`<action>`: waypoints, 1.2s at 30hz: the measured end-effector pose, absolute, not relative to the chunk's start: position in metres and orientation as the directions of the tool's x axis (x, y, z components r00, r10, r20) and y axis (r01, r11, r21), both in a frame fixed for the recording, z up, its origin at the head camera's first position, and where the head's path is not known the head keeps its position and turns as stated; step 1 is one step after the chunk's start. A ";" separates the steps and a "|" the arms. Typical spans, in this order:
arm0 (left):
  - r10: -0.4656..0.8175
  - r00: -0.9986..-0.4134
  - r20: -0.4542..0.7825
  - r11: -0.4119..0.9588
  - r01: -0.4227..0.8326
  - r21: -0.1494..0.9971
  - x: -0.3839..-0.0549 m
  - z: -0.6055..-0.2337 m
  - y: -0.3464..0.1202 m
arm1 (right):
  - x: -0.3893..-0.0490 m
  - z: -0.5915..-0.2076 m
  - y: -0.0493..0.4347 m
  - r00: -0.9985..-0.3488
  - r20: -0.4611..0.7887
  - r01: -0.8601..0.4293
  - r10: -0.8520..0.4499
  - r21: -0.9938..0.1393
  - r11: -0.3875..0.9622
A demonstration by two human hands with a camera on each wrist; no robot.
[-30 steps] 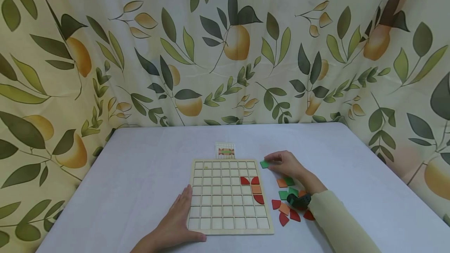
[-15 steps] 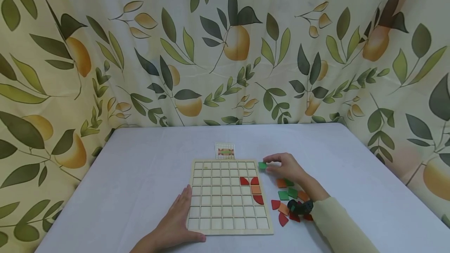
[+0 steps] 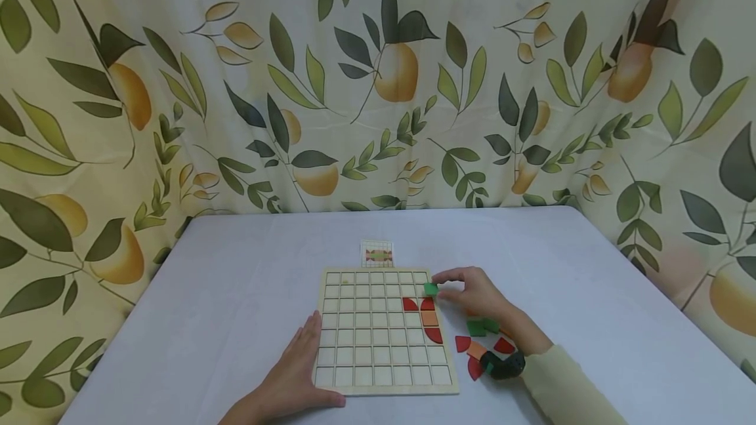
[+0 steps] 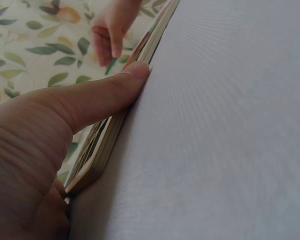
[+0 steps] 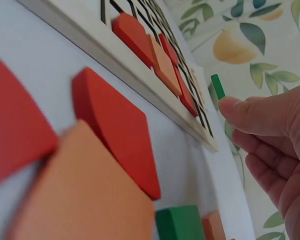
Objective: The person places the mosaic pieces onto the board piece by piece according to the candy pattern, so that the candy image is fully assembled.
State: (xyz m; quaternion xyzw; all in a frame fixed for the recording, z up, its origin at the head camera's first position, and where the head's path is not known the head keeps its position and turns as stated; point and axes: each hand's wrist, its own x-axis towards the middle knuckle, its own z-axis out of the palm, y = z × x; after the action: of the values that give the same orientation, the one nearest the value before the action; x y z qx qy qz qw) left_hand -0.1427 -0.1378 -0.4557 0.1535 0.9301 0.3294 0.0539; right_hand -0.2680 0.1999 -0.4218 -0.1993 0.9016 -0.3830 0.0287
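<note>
A pale wooden grid board lies on the table. My left hand rests at its near-left corner, straight fingers along the left side and thumb along the front edge; the thumb touches that edge in the left wrist view. My right hand pinches a green square tile between thumb and fingers, over the board's far-right part. The right wrist view shows this green tile edge-on and raised above the board. Red quarter-round tiles and an orange square tile sit in cells at the right side.
Loose red, orange and green tiles lie right of the board, partly hidden under my right wrist, which wears a black device. A small pattern card lies beyond the board's far edge. A leaf-and-fruit curtain hangs behind the table.
My right hand has moved left and nearer with the green tile, from beside the board's far-right corner to over its right edge. The left hand and board stay put.
</note>
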 end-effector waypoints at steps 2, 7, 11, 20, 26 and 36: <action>0.324 -0.946 0.004 0.732 0.253 0.632 -0.142 -0.456 -0.138 | -0.265 -0.423 0.198 -0.919 0.102 -0.338 -0.381 -0.701 0.629; 0.329 -0.944 0.011 0.730 0.262 0.631 -0.142 -0.456 -0.138 | -0.259 -0.425 0.195 -0.901 0.135 -0.382 -0.412 -0.694 0.610; 0.332 -0.943 0.016 0.728 0.267 0.632 -0.142 -0.456 -0.138 | -0.257 -0.426 0.193 -0.900 0.132 -0.380 -0.415 -0.702 0.602; 0.326 -0.945 0.006 0.729 0.256 0.635 -0.143 -0.456 -0.138 | -0.244 -0.426 0.186 -0.876 0.143 -0.416 -0.461 -0.708 0.570; 0.331 -0.944 0.017 0.724 0.265 0.637 -0.142 -0.457 -0.139 | -0.238 -0.430 0.182 -0.911 0.067 -0.314 -0.407 -0.754 0.577; 0.326 -0.945 0.017 0.729 0.263 0.632 -0.142 -0.456 -0.139 | -0.234 -0.430 0.178 -0.898 0.070 -0.341 -0.434 -0.736 0.585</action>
State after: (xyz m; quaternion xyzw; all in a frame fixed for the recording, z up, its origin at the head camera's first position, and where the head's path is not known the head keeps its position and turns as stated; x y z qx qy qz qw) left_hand -0.1419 -0.1387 -0.4561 0.1585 0.9286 0.3321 0.0478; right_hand -0.2340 0.1782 -0.4304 -0.2181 0.8884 -0.3998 0.0586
